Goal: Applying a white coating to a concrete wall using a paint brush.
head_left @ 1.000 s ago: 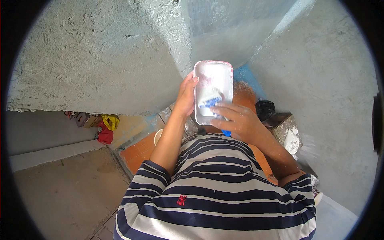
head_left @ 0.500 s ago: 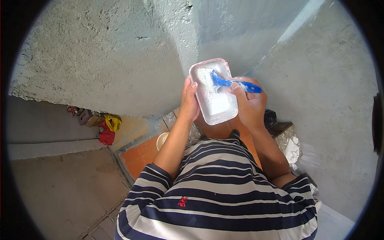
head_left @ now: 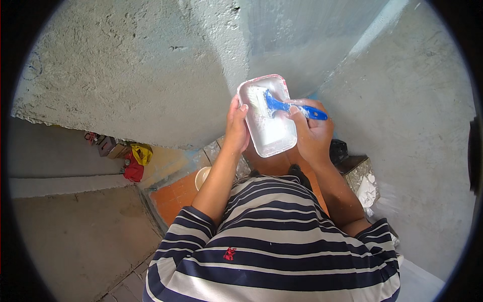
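Note:
A shallow white tray (head_left: pixel 271 151) with rounded corners and a reddish stain along its far rim hangs in the air before me, white paint inside. My left hand (head_left: pixel 237 125) grips its left side, the thumb over the rim. In my right hand (head_left: pixel 313 132) is a paintbrush (head_left: pixel 277 104) with a blue handle, its wide head pointing left. Paint-coated white bristles lie within the tray, against its left part. White smears mark the brush's handle and my right fingers.
Rough grey wall (head_left: pixel 136 75) rises ahead and left; a smoother wall (head_left: pixel 402 116) stands right. Below are an orange tiled floor (head_left: pixel 173 196), a cream bowl (head_left: pixel 202 177), a black bag (head_left: pixel 338 150) and a speckled block (head_left: pixel 358 173). Red and yellow bags (head_left: pixel 135 168) lie far left.
My right hand and the brush have shifted very slightly left and down within the tray. The tray stays nearly where it was, and both grips are the same.

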`<state>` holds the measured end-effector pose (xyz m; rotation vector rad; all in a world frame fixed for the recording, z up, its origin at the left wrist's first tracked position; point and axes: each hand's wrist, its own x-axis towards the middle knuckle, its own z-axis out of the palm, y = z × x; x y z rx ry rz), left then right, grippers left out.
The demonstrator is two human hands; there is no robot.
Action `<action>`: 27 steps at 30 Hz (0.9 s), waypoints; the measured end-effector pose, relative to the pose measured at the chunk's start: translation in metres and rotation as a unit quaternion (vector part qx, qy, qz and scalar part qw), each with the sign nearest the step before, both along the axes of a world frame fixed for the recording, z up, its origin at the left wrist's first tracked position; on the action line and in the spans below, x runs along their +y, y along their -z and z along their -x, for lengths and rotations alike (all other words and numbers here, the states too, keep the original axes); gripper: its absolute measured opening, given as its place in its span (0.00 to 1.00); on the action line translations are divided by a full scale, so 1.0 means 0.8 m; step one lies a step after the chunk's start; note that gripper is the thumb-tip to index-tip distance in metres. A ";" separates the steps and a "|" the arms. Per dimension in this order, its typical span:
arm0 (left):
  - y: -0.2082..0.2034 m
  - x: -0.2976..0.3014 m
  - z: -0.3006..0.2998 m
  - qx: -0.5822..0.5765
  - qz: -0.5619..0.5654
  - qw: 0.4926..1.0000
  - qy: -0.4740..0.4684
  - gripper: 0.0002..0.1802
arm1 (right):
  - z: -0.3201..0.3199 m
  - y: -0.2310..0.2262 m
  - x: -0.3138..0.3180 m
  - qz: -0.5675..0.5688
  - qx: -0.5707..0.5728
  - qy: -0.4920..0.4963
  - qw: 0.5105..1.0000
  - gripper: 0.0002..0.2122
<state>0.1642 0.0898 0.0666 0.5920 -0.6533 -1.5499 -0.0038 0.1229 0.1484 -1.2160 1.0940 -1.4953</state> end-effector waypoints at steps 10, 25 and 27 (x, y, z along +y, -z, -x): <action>-0.001 -0.013 0.064 0.001 -0.012 1.000 -0.014 0.28 | 0.078 0.015 0.005 0.089 0.212 -0.039 0.972 0.06; -0.023 -0.053 0.258 0.001 0.027 0.991 -0.134 0.29 | 0.266 0.005 -0.059 0.328 0.361 -0.005 0.873 0.11; -0.024 -0.057 0.277 0.001 0.027 0.989 -0.142 0.28 | 0.289 0.009 -0.054 0.324 0.348 -0.036 0.879 0.11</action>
